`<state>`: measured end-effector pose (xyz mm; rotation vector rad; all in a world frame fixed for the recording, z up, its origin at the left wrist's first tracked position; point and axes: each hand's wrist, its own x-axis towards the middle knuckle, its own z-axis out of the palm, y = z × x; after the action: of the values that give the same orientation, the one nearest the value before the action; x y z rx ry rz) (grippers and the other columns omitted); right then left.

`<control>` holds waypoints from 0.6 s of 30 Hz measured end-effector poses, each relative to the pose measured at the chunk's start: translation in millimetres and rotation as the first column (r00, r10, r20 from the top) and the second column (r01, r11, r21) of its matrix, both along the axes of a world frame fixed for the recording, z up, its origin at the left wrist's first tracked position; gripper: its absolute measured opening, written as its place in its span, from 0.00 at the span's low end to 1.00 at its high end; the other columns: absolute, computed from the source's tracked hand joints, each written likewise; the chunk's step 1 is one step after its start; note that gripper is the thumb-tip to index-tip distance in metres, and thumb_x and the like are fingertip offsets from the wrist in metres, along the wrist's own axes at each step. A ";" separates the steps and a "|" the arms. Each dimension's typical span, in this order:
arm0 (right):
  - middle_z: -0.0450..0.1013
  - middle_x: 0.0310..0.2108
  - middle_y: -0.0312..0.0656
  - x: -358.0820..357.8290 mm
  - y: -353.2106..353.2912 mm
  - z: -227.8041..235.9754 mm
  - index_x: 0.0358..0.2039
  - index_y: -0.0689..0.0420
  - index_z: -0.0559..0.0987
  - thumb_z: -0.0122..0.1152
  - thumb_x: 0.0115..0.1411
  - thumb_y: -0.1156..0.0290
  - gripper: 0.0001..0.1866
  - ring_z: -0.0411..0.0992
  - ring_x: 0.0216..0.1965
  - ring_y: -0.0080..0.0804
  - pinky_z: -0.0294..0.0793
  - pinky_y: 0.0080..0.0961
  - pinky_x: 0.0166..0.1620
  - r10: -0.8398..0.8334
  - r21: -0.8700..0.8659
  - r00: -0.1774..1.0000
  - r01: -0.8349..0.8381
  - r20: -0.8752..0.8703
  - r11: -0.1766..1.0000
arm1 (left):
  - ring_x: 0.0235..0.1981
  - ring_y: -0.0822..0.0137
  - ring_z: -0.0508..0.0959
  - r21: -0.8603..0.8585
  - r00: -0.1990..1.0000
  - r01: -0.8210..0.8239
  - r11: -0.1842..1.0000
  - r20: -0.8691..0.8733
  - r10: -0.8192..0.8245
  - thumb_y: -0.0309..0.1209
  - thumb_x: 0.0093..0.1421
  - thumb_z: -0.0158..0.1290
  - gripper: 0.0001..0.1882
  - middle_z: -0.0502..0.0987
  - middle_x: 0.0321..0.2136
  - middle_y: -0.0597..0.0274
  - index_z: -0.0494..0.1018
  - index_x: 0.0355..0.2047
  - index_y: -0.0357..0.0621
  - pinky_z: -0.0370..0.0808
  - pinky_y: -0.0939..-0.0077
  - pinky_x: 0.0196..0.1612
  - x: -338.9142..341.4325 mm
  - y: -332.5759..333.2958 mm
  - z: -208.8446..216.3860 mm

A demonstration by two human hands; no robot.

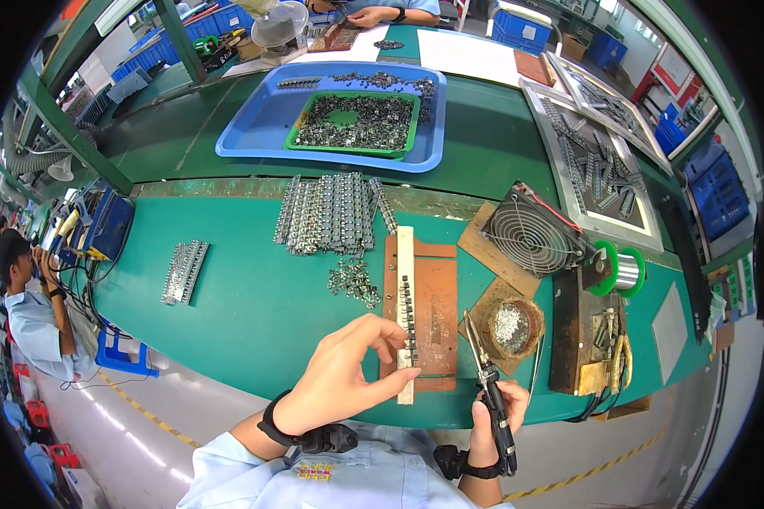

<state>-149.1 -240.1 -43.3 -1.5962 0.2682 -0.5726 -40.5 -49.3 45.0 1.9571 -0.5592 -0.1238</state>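
Note:
A pale narrow strip (406, 254) with a row of small dark parts lies lengthwise on a reddish-brown board (437, 322). My left hand (348, 360) is closed on its near part, thumb and fingertips at the small parts; the exact contact is partly hidden. In my right hand (505, 411) is a black-handled soldering iron (492, 390), its metal tip pointing up and away, right of the board. Beyond that tip, a round brown dish (518, 327) of silvery bits sits on a brown plate. Small metal pieces (354, 282) lie loose left of the board.
Stacked metal part strips (329, 212) lie beyond my left hand, with a smaller group (185, 271) farther left. A fan (530, 233), solder spool (626, 270) and metal stand (579, 335) stand right. Behind is a blue tray (255, 123). Co-workers sit at far left and across the bench.

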 end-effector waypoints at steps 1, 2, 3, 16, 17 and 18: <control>0.59 0.29 0.37 0.2 0.4 0.5 0.38 0.58 0.63 0.63 0.46 0.63 0.23 0.61 0.27 0.22 0.61 0.16 0.31 0.000 0.006 1.000 0.000 -0.001 1.000 | 0.23 0.72 0.73 -0.003 1.000 -0.006 1.000 0.001 0.006 0.28 0.44 0.59 0.16 0.71 0.25 0.63 0.68 0.32 0.38 0.69 0.79 0.28 0.5 -0.5 1.3; 0.59 0.29 0.37 0.6 0.4 1.0 0.38 0.58 0.63 0.63 0.46 0.63 0.23 0.61 0.27 0.22 0.61 0.16 0.31 0.000 0.011 1.000 0.000 -0.001 1.000 | 0.23 0.72 0.73 -0.008 1.000 -0.011 1.000 0.002 0.011 0.28 0.44 0.59 0.16 0.71 0.25 0.63 0.68 0.32 0.38 0.69 0.79 0.28 1.3 -1.1 2.3; 0.59 0.29 0.37 0.8 0.6 1.4 0.38 0.58 0.63 0.63 0.46 0.63 0.23 0.61 0.27 0.22 0.61 0.16 0.31 -0.001 0.009 1.000 0.001 0.000 1.000 | 0.23 0.72 0.73 -0.010 1.000 -0.010 1.000 0.003 0.010 0.28 0.44 0.59 0.16 0.71 0.25 0.63 0.68 0.32 0.38 0.69 0.79 0.28 1.8 -1.2 3.5; 0.60 0.29 0.37 -0.8 -0.5 0.4 0.37 0.58 0.63 0.63 0.45 0.64 0.23 0.62 0.28 0.23 0.61 0.17 0.31 0.005 0.010 1.000 -0.005 -0.005 1.000 | 0.22 0.73 0.74 -0.011 0.998 -0.056 0.998 0.002 0.056 0.29 0.45 0.58 0.16 0.72 0.23 0.62 0.68 0.33 0.37 0.70 0.80 0.24 7.4 -1.4 8.6; 0.60 0.29 0.37 -0.8 -0.4 0.3 0.37 0.58 0.63 0.63 0.45 0.64 0.23 0.62 0.28 0.23 0.61 0.17 0.31 0.006 0.013 1.000 -0.006 -0.005 1.000 | 0.23 0.73 0.74 -0.018 0.999 -0.053 0.998 0.008 0.053 0.29 0.45 0.58 0.16 0.72 0.24 0.62 0.68 0.33 0.37 0.70 0.80 0.24 7.5 -1.4 8.7; 0.60 0.29 0.37 -0.7 -0.4 0.3 0.37 0.58 0.64 0.63 0.45 0.64 0.23 0.62 0.28 0.23 0.61 0.17 0.31 0.006 0.016 1.000 -0.006 -0.005 1.000 | 0.23 0.73 0.74 -0.025 0.999 -0.050 0.998 0.014 0.050 0.29 0.45 0.58 0.16 0.72 0.24 0.62 0.68 0.33 0.37 0.70 0.80 0.23 7.6 -1.3 8.7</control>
<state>-149.8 -240.4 -42.9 -1.5828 0.2712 -0.5608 -32.9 -50.6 53.7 1.9475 -0.5187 -0.0708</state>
